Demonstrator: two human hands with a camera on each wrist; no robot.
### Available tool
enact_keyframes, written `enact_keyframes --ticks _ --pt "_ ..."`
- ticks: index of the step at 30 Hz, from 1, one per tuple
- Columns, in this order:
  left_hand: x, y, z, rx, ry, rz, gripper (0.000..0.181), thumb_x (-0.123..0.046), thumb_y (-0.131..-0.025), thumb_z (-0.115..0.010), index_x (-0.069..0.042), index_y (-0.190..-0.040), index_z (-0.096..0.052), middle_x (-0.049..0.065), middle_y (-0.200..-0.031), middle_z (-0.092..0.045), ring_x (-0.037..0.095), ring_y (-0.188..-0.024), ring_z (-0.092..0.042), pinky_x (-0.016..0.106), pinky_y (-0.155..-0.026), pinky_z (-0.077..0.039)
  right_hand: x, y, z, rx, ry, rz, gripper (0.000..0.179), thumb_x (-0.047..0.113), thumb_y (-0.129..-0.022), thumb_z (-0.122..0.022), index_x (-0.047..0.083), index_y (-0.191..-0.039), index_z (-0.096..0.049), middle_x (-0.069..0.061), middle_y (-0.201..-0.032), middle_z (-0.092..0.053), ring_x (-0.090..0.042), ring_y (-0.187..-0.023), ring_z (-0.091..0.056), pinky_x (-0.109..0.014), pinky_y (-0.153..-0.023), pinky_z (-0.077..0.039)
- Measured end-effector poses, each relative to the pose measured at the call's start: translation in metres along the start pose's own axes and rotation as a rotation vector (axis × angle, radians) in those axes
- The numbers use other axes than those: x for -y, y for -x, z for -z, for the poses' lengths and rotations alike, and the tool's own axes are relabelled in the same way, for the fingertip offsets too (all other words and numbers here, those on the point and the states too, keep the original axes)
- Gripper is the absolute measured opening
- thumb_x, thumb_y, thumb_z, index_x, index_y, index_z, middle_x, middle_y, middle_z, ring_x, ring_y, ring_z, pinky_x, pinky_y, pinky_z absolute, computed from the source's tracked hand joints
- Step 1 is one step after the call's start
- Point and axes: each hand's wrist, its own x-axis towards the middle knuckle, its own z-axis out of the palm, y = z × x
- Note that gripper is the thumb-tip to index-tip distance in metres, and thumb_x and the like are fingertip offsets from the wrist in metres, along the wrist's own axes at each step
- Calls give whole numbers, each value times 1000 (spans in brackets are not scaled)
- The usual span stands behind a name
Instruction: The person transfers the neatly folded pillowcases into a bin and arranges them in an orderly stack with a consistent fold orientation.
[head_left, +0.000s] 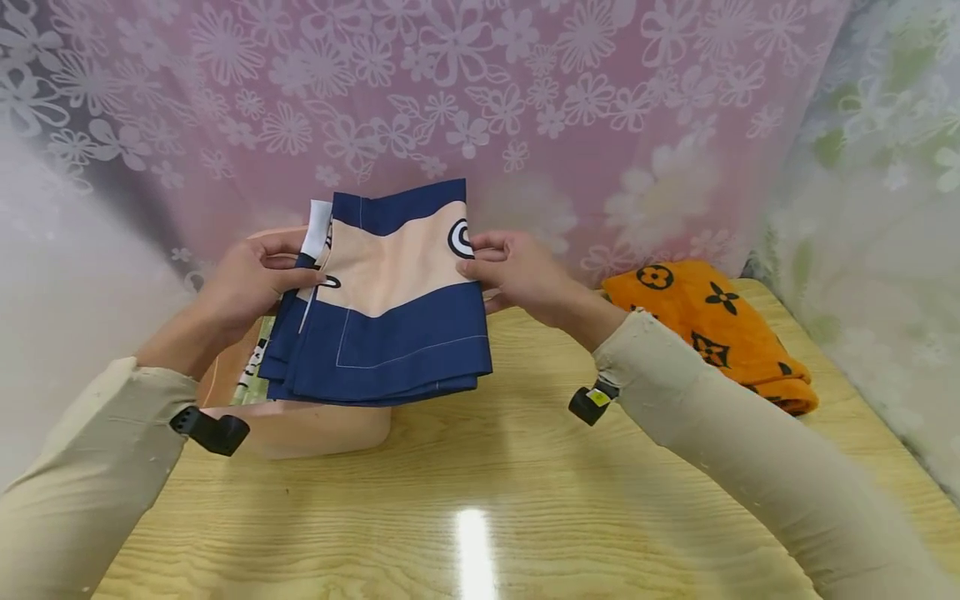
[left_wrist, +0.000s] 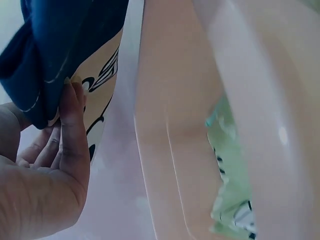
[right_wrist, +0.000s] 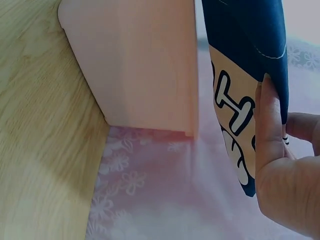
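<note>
A folded cloth (head_left: 397, 275), navy blue with a peach band and black-and-white print, hangs upright between both hands. At its left edge the left hand (head_left: 251, 279) pinches the layers between thumb and fingers; a white strip shows there. The right hand (head_left: 521, 271) pinches the opposite edge, thumb in front, beside a round printed mark. Behind and below the cloth stands a peach plastic bin (head_left: 322, 429), partly hidden by it. Inside the bin, a light green printed cloth (left_wrist: 231, 170) shows in the left wrist view. Black letters on the held cloth (right_wrist: 232, 102) appear in the right wrist view.
An orange plush cloth (head_left: 705, 325) with dark flower motifs lies folded at the right of the wooden table (head_left: 450, 500). A pink floral curtain (head_left: 480, 108) hangs along the back edge. Pale walls or drapes flank both sides.
</note>
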Motion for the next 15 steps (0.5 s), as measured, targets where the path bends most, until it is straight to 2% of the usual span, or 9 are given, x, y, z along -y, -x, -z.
enact_keyframes --ticks 2,6,9,15 --pt "6 -1 7 -1 2 24 48 -13 -90 -67 -4 -134 -49 -1 -107 -64 9 -79 -66 31 -66 -56 -2 -7 -7 5 -11 -7 43 14 -94 -62 5 -134 -48 -12 -118 -62 -28 -92 -66 -40 -71 -56" --pt "15 -3 18 6 -15 65 47 -16 -90 -68 4 -128 -48 -1 -104 -65 10 -75 -66 32 -66 -56 -7 -17 -21 6 -46 -18 43 11 -94 -61 3 -134 -48 -12 -117 -63 -28 -92 -67 -40 -71 -56" --pt "21 -3 25 4 -39 78 47 -18 -91 -66 5 -128 -47 3 -107 -64 11 -75 -67 33 -68 -56 -9 -23 -30 5 -81 -29 42 10 -95 -61 3 -134 -48 -12 -116 -63 -28 -92 -67 -40 -71 -56" --pt "30 -5 42 21 -58 95 45 -18 -92 -66 5 -126 -46 -2 -100 -65 13 -74 -69 36 -68 -57 -11 -33 -47 -3 -127 -46 40 8 -94 -61 2 -132 -50 -11 -116 -63 -27 -93 -67 -39 -71 -56"
